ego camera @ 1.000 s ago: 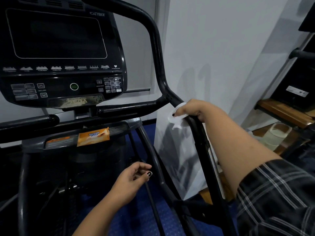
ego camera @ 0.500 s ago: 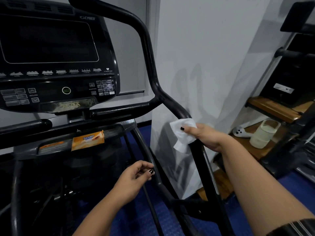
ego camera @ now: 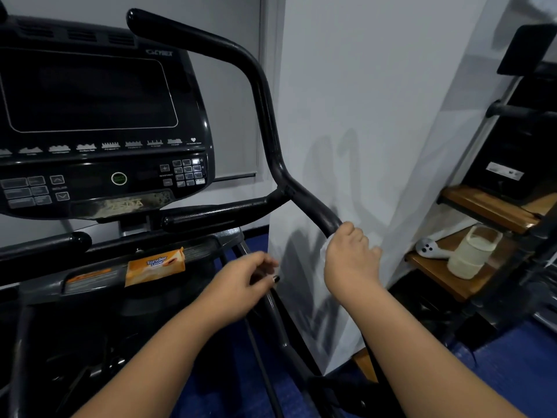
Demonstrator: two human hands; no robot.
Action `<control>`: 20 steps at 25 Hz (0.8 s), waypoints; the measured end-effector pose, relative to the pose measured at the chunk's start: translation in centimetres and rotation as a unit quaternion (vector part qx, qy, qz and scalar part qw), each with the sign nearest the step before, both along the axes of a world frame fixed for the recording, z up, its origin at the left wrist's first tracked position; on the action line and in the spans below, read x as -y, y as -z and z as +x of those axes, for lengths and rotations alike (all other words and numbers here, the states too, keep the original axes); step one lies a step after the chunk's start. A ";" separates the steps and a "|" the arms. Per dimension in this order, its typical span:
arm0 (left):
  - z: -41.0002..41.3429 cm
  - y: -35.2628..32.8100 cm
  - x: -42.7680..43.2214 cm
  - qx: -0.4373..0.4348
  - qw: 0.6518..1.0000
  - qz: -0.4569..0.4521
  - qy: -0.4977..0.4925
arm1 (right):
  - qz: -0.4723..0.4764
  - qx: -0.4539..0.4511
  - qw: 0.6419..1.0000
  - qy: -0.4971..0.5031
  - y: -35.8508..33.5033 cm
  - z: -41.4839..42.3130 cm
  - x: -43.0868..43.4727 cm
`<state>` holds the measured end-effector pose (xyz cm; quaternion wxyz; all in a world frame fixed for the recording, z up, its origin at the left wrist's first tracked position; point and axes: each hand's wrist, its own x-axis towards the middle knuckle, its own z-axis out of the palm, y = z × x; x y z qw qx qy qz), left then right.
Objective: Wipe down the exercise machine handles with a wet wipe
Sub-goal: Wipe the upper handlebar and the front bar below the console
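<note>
A black exercise machine fills the left of the view. Its long right handle [ego camera: 265, 122] curves up from a joint and runs down to the lower right. My right hand [ego camera: 351, 256] grips the lower part of that handle with a white wet wipe [ego camera: 325, 247] wrapped round the bar; only a small edge of the wipe shows under my fingers. My left hand [ego camera: 241, 286] hovers lower and to the left, fingers loosely curled, holding nothing, near the machine's thin frame bars.
The console [ego camera: 99, 122] with screen and buttons sits top left, a short horizontal grip [ego camera: 223, 214] beneath it. An orange wipe pack [ego camera: 155, 265] lies on the machine's tray. A white wall panel stands right of the handle. Wooden shelves [ego camera: 482, 206] at right hold a cup [ego camera: 473, 251].
My right hand has slid down the handle and closed fully round it, so the wipe is now mostly hidden. My left hand stayed near the same spot.
</note>
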<state>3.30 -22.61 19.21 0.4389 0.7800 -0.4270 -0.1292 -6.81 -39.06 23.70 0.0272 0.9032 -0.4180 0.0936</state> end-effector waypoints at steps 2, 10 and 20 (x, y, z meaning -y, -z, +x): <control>2.1 -2.6 0.7 0.107 0.994 0.003 -0.016 | -0.030 0.025 0.999 -0.017 -1.1 2.0 0.7; 13.1 -9.7 1.7 0.413 0.899 0.116 -0.086 | -0.004 -0.064 0.998 -0.016 -4.1 8.8 1.4; 26.4 -10.4 0.0 0.552 0.793 0.208 -0.155 | 0.211 -0.180 0.952 -0.132 -8.5 14.7 4.2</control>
